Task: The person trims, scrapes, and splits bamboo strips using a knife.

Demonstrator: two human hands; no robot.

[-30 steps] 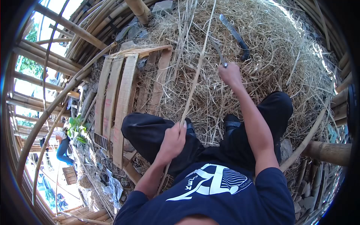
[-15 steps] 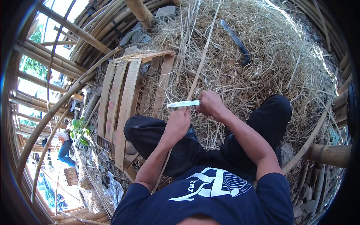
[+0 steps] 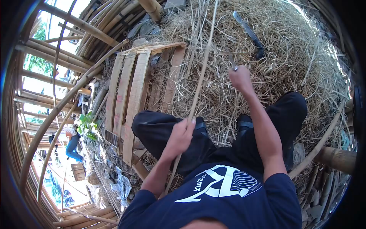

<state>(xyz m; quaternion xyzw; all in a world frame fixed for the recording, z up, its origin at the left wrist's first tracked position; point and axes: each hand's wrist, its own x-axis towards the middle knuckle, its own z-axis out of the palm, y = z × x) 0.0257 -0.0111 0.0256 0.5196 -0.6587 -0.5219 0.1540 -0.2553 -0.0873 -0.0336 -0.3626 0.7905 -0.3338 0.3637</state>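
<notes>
My left hand (image 3: 180, 138) is closed around a long, thin bamboo strip (image 3: 202, 78). The strip runs from the top of the view, past my left hand, down beside my left forearm. My right hand (image 3: 241, 81) is a fist around a knife, apart from the strip and to its right. The knife's blade (image 3: 231, 60) points away from me and shows only as a narrow edge; its handle is mostly hidden in my fingers. Beyond that hand a curved blade with a black handle (image 3: 249, 34) lies on the bamboo shavings (image 3: 282, 49).
A wooden pallet (image 3: 138, 87) stands to the left of my knees. Bamboo poles (image 3: 82, 87) form a frame along the left, and a thick bamboo post (image 3: 337, 158) juts in at the right. Farther off at the left, a person (image 3: 73, 145) in blue trousers bends over.
My right hand has moved the knife off the strip, up and to the right, and the blade has turned from sideways to pointing away. My left hand still grips the strip, slightly lower.
</notes>
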